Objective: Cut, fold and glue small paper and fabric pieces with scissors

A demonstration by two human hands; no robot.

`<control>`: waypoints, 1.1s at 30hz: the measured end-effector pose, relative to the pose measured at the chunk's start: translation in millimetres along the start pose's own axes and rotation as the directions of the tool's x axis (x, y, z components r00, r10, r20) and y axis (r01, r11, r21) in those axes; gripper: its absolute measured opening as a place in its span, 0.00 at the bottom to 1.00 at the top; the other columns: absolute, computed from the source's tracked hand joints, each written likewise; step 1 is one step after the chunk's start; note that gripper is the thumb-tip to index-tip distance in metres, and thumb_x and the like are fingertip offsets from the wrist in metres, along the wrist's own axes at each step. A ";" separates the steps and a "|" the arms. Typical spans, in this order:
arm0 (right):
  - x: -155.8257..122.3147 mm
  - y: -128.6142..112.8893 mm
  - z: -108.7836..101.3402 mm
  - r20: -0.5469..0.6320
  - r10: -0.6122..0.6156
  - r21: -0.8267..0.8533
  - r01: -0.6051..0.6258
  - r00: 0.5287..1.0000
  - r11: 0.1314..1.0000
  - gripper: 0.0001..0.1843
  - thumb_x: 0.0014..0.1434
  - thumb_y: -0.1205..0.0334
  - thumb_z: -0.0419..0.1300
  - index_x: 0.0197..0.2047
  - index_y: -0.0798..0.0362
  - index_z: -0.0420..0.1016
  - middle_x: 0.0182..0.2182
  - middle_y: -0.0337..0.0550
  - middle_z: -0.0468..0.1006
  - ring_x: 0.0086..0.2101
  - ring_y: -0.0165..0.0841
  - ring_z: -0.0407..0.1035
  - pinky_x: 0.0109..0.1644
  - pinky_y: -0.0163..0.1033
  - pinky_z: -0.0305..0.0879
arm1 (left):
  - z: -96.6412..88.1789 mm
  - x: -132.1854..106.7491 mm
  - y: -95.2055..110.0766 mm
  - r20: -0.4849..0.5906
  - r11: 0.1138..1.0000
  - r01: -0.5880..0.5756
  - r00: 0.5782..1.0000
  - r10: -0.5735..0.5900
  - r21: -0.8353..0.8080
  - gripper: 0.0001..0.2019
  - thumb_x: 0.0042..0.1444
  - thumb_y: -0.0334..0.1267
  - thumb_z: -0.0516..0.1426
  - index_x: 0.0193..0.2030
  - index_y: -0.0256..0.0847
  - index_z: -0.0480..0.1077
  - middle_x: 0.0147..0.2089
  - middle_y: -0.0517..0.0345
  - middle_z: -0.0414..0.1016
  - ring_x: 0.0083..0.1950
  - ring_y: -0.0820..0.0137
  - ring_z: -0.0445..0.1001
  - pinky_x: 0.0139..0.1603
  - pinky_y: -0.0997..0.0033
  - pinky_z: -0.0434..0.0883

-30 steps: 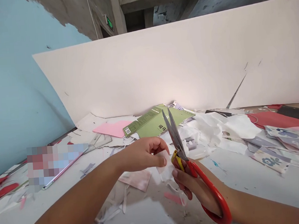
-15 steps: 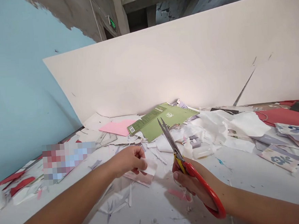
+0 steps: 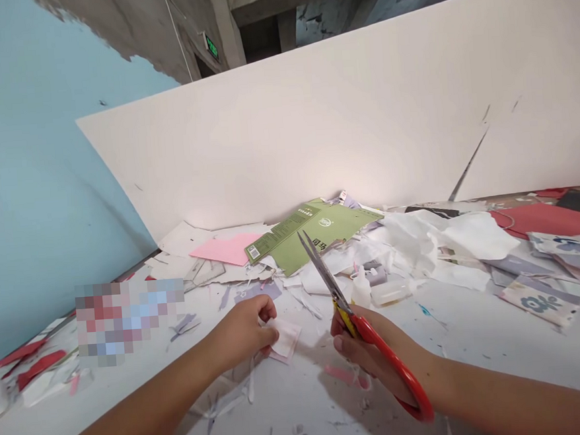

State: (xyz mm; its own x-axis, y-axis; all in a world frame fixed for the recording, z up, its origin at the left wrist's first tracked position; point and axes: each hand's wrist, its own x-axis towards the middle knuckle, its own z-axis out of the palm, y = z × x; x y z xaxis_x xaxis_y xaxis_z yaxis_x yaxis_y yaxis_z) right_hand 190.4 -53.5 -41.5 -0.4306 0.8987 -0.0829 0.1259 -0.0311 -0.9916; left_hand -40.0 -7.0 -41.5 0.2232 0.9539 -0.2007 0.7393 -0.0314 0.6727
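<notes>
Head view: the left hand (image 3: 248, 333) pinches white paper (image 3: 283, 341), fingers (image 3: 265, 307) closed; the right hand (image 3: 369, 351) grips red-handled scissors (image 3: 366, 329).

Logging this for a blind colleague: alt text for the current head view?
The right hand holds red-handled scissors, blades slightly open; the left hand pinches a pale paper piece. Paper scraps litter the white table, with a green sheet behind.

The green cover (image 3: 343, 222) reads "司马"; its smaller print is illegible.
</notes>
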 end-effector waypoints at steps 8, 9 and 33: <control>-1.3 -3.0 -0.6 -0.013 -0.021 -0.079 0.020 1.000 0.997 0.10 0.52 0.56 0.53 0.26 0.51 0.56 0.20 0.30 0.56 0.20 0.24 0.53 0.24 0.32 0.57 | -8.4 -0.9 5.5 -0.053 0.984 -0.053 0.997 0.063 0.170 0.16 0.42 0.42 0.55 0.41 0.45 0.64 0.41 0.58 0.69 0.28 0.71 0.69 0.27 0.73 0.62; -2.1 -4.7 -0.6 -0.015 -0.022 -0.096 0.020 1.000 0.995 0.10 0.52 0.56 0.53 0.26 0.51 0.56 0.20 0.30 0.56 0.20 0.24 0.54 0.24 0.32 0.57 | -14.5 -1.4 7.5 -0.076 0.966 -0.070 0.993 0.091 0.247 0.18 0.43 0.44 0.55 0.44 0.47 0.64 0.44 0.57 0.69 0.32 0.69 0.70 0.29 0.72 0.63; 0.0 4.3 -1.8 -0.319 0.098 -0.756 -0.315 0.943 0.573 0.11 0.41 0.61 0.57 0.15 0.49 0.57 0.10 0.37 0.61 0.10 0.26 0.49 0.14 0.36 0.43 | -29.2 1.8 12.8 0.209 0.837 -0.280 0.957 0.203 0.471 0.09 0.43 0.40 0.53 0.33 0.44 0.66 0.38 0.58 0.64 0.42 0.64 0.62 0.36 0.70 0.60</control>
State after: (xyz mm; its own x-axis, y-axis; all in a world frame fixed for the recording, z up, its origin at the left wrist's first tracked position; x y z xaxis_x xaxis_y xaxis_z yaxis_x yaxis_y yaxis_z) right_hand 192.5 -52.8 -45.6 -0.1088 0.9837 -0.1434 0.8837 0.0297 -0.4671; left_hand -48.6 3.0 -12.5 0.4960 0.8439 -0.2043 0.8551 -0.4339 0.2838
